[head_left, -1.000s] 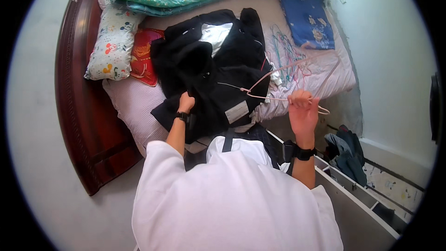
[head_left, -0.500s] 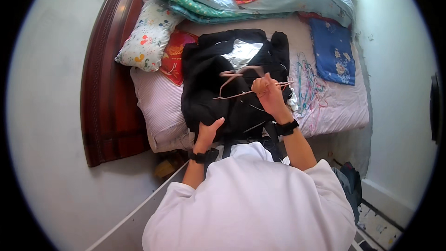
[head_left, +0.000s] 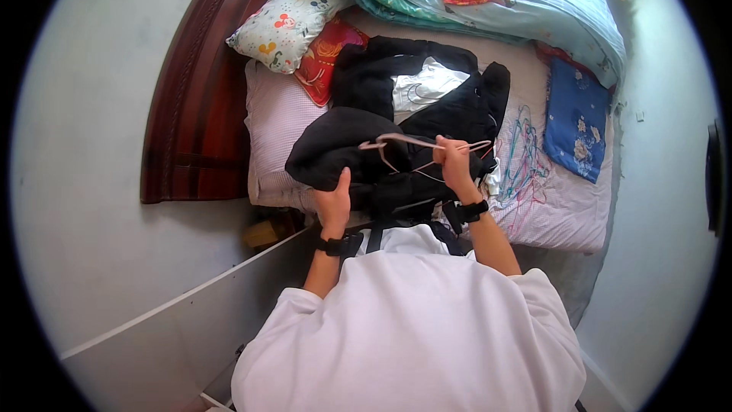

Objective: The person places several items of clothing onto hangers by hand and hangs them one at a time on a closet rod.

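My left hand (head_left: 333, 206) is closed on the near edge of a black garment (head_left: 326, 141), thumb on top, and holds part of it raised off the bed. In my right hand (head_left: 455, 166) is a pale pink clothes hanger (head_left: 408, 138), gripped near one end. Its hook end reaches left over the black cloth, close to the raised fold. Beyond the hands lies more black clothing (head_left: 465, 111) with a white printed garment (head_left: 428, 85) showing in its midst. How far the hanger sits inside the cloth cannot be told.
Several thin coloured hangers (head_left: 521, 156) lie right of the clothes, beside a folded blue floral cloth (head_left: 577, 122). A patterned pillow (head_left: 293, 19) and red cushion (head_left: 328, 61) rest by the wooden headboard (head_left: 194, 107). A light-blue quilt (head_left: 549, 8) covers the far side.
My left hand has raised the near black cloth into a fold. The hanger has come nearer to me, its hook end lower against the cloth. The whole view has turned somewhat.
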Motion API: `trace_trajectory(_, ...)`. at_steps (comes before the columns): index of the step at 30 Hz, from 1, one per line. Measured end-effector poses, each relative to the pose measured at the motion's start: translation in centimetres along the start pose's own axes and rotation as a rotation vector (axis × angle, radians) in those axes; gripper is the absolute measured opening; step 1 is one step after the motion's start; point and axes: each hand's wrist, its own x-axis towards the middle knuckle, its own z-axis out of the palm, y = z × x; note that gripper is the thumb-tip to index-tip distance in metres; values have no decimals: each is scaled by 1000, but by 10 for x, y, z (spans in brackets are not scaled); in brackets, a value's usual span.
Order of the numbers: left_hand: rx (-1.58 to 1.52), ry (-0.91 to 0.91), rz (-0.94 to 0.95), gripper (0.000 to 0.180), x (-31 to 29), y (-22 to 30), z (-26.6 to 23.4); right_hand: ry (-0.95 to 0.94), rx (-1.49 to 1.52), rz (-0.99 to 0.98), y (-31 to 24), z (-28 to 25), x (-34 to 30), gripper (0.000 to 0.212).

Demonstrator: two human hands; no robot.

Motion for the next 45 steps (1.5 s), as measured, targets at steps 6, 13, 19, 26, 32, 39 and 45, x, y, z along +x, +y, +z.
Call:
trace_trajectory(6, 8, -181, 171, 31, -18, 27, -7, -145, 579, 122, -13, 26, -2, 50)
trace_trajectory(13, -88, -69, 151, 30, -29, 20, -25, -128, -337, 62, 16, 26, -16, 47)
trace_trajectory(19, -290, 16, 165, 31, -19, 7, -35, -285, -751, -272, -4, 10, -20, 50)
trace_trajectory(26, 67, -247, -67, 34, -10, 36, -26, -233, -954, -338, -40, -31, -31, 48)
trace_trajectory(32, 662, -367, 244, 21, -7, 44, 0, -159, -1114, -353, -56, -38, -46, 48)
trace_trajectory(39, 697, -519, 197, 26, 26, 18, -1, -508, -1145, -189, -76, -32, -68, 40)
trace_trajectory(45, -55, -843, -401, 41, 34, -5, -6, -463, -1141, -239, -79, -41, -81, 40)
